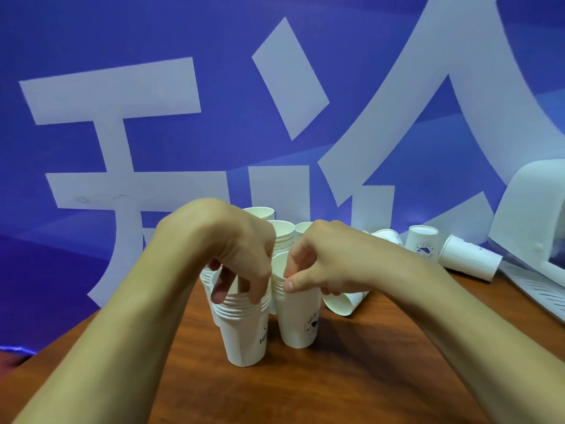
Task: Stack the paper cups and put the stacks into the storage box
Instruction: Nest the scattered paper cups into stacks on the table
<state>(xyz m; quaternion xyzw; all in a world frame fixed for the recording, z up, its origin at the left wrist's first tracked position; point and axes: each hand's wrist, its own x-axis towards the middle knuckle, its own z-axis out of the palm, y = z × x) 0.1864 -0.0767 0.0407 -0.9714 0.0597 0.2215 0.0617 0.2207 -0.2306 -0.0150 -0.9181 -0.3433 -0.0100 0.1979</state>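
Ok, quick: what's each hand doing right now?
Left hand: fingers curled over the rim of the left stack, gripping it.
Right hand: pinching the rim of the right stack.

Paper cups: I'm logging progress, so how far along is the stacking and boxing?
Done: rear stacks already stand on the table. In hand: the left hand grips the front stack by its rim; the right hand pinches the rim of the neighbouring stack. Left: loose cups sit at right, and no stack is visibly boxed.
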